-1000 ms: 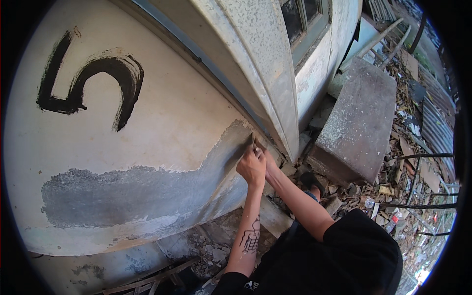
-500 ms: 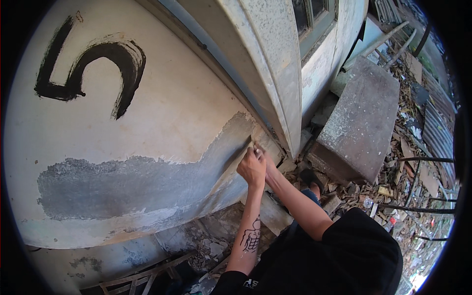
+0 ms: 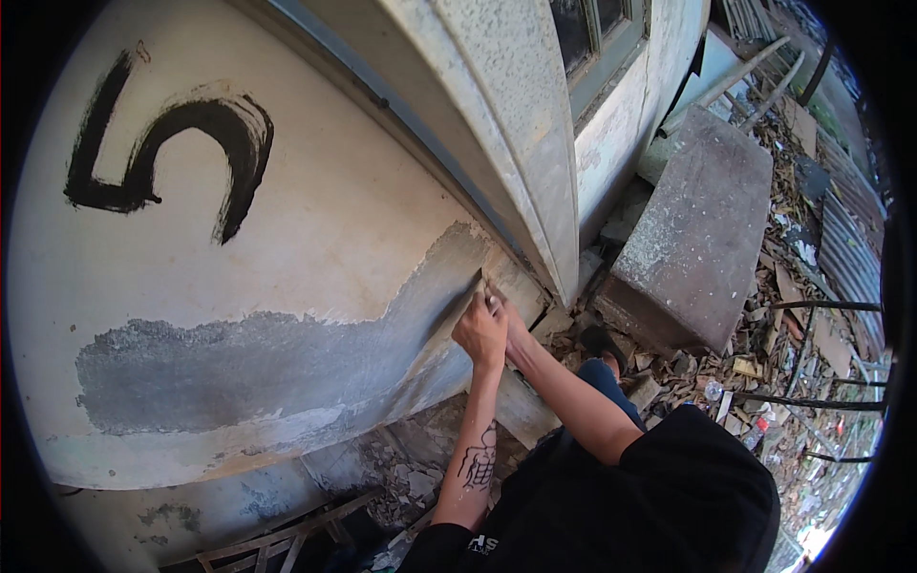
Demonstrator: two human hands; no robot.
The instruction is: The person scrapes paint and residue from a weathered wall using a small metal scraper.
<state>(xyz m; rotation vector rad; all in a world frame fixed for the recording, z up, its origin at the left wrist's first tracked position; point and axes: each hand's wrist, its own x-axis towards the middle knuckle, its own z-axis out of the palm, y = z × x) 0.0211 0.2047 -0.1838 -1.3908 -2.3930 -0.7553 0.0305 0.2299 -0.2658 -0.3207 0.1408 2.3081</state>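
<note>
Blocking the grip: our left hand covers much of our right hand, and together they cover nearly all of the thin tool; we see just a dark bit of it and cannot make out its kind.
Dark rim: the round lens edge cuts off the wall at the left, and the top edge crops the window.
Black cloth: our shirt hides most of our legs, leaving a dark shoe and some blue jeans.
Wall: pale and stained, it carries a thick black painted mark and, lower down, a rough-edged grey patch.
Beside it: a pale post slants down to just right of our hands, with a big dusty block beyond.
Ground: litter spreads at the right near a corrugated sheet; a wooden frame lies at lower left.
Left fingers: curled in tightly, gripping the tool.
Right fingers: close behind the left ones, but we cannot tell how far they bend.
Tool: it pokes out above our left hand, over the grey patch's right end; whether it touches the wall is unclear.
</note>
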